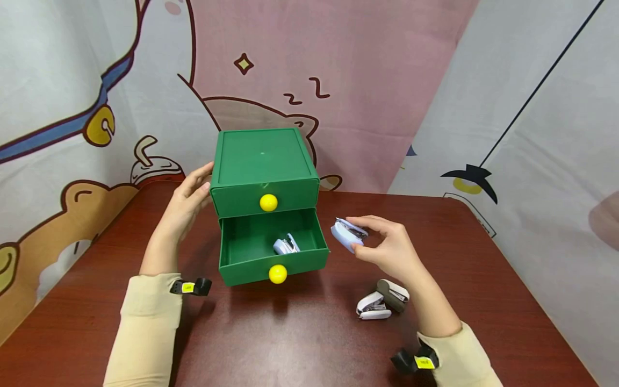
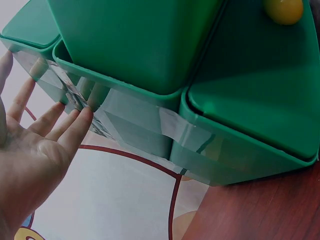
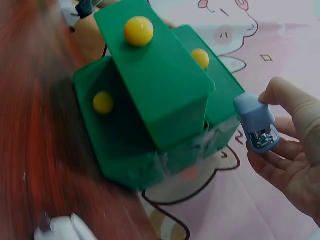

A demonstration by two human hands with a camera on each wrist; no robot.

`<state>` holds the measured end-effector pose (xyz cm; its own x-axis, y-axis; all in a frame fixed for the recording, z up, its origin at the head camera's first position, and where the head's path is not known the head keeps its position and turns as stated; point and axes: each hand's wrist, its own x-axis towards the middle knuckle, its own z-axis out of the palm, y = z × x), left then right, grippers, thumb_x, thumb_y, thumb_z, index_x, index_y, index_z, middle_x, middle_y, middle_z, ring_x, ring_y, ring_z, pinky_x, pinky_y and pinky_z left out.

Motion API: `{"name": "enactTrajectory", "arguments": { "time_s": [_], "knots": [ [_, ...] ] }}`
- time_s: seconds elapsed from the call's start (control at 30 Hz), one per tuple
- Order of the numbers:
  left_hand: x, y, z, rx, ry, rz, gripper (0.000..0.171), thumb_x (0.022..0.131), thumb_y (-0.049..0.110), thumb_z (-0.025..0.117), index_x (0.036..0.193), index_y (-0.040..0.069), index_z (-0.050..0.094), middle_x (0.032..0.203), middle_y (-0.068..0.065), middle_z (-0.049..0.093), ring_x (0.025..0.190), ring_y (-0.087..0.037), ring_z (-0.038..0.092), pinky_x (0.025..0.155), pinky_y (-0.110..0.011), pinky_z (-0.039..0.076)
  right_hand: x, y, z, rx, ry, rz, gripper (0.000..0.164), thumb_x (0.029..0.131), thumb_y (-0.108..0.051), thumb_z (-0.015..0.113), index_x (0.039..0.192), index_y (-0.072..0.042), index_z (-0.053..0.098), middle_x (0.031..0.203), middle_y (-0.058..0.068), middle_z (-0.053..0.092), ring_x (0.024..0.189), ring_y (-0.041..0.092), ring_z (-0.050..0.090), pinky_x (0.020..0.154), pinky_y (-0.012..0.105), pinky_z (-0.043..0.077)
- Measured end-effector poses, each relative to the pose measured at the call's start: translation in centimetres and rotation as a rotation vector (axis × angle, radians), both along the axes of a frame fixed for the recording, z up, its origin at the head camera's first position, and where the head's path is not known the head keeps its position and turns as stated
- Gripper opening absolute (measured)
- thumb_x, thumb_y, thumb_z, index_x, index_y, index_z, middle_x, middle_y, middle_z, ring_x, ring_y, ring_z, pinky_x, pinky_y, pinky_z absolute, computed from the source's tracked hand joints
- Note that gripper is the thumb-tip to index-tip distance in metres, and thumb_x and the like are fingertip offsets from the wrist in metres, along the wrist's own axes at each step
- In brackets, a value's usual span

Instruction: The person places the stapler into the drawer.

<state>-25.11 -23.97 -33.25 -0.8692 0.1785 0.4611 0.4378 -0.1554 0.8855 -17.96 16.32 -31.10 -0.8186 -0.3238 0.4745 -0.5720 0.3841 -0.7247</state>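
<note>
A green drawer cabinet (image 1: 263, 156) with yellow knobs stands on the table; its middle drawer (image 1: 251, 269) is pulled out. Inside that drawer lies a small pale stapler (image 1: 286, 245). My left hand (image 1: 186, 199) touches the cabinet's left side, and in the left wrist view its fingers (image 2: 75, 125) spread along the clear side panel. To the right of the open drawer, my right hand (image 1: 384, 242) pinches a light blue mini stapler (image 1: 348, 234) between thumb and fingers, above the table. The right wrist view shows the same blue stapler (image 3: 255, 120) beside the cabinet's side.
On the table below my right hand, a white stapler (image 1: 373, 307) lies against a dark grey and white one (image 1: 393, 294). Behind the brown table (image 1: 300, 344) hangs a printed cartoon curtain (image 1: 362, 80). A bottom drawer (image 3: 102, 130) is closed under the pulled-out one.
</note>
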Motion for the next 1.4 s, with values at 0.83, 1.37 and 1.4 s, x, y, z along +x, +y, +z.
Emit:
{"name": "enactTrajectory", "arguments": {
  "time_s": [0.83, 1.37, 1.4],
  "knots": [
    [0.0, 0.0, 0.0, -0.011, -0.003, 0.003, 0.047, 0.103, 0.018, 0.046, 0.148, 0.009, 0.036, 0.138, -0.005, 0.044, 0.123, -0.019, 0.044, 0.094, -0.027, 0.042, -2.6, -6.6, -1.8, -0.069, -0.064, -0.055, 0.039, 0.074, -0.005, 0.074, 0.113, -0.006, 0.071, 0.106, 0.003, 0.067, 0.072, 0.017, 0.061, 0.065, 0.028, 0.053],
    [0.0, -0.1, 0.0, -0.018, -0.007, 0.004, 0.048, 0.103, 0.019, 0.046, 0.149, 0.009, 0.035, 0.138, -0.005, 0.043, 0.124, -0.018, 0.043, 0.095, -0.027, 0.041, -2.5, -6.3, -2.2, 0.009, 0.032, -0.036, 0.037, 0.078, -0.013, 0.081, 0.113, -0.006, 0.07, 0.108, 0.004, 0.066, 0.093, 0.023, 0.063, 0.08, 0.034, 0.052],
    [0.0, -0.1, 0.0, -0.019, -0.008, 0.003, 0.048, 0.103, 0.019, 0.046, 0.149, 0.009, 0.035, 0.138, -0.005, 0.043, 0.124, -0.018, 0.043, 0.095, -0.027, 0.042, -2.4, -6.2, -2.1, 0.002, 0.044, -0.027, 0.037, 0.078, -0.014, 0.081, 0.113, -0.007, 0.07, 0.109, 0.003, 0.066, 0.094, 0.02, 0.063, 0.082, 0.034, 0.051]
  ]
}}
